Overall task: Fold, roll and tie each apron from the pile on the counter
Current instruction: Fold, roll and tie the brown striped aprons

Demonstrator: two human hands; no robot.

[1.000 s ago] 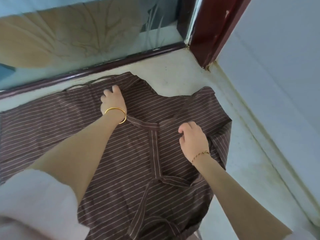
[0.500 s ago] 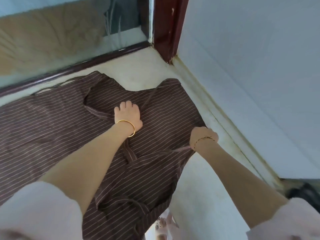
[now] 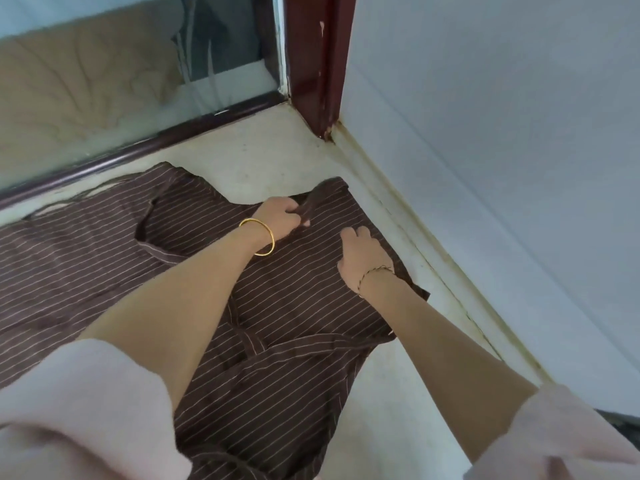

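Note:
A brown apron with thin pale stripes (image 3: pixel 104 258) lies spread flat on the pale counter (image 3: pixel 263 157), its bib end toward the right wall. My left hand (image 3: pixel 282 214) pinches a dark strap (image 3: pixel 313 200) near the apron's far right corner and lifts it slightly. My right hand (image 3: pixel 360 252) rests on the cloth just right of it, fingers loosely curled on the fabric. Another strap crosses the apron lower down (image 3: pixel 256 341). The near part of the apron hangs over the counter's front edge.
A glass pane with a dark red frame (image 3: pixel 138 150) runs along the back of the counter. A dark red post (image 3: pixel 318 64) stands in the corner. A pale blue wall (image 3: pixel 502 168) closes the right side, with a cream ledge (image 3: pixel 398 202) along its foot.
My left hand moved right and farther away and took hold of the strap. My right hand left the apron's right edge and came onto the cloth beside the left hand.

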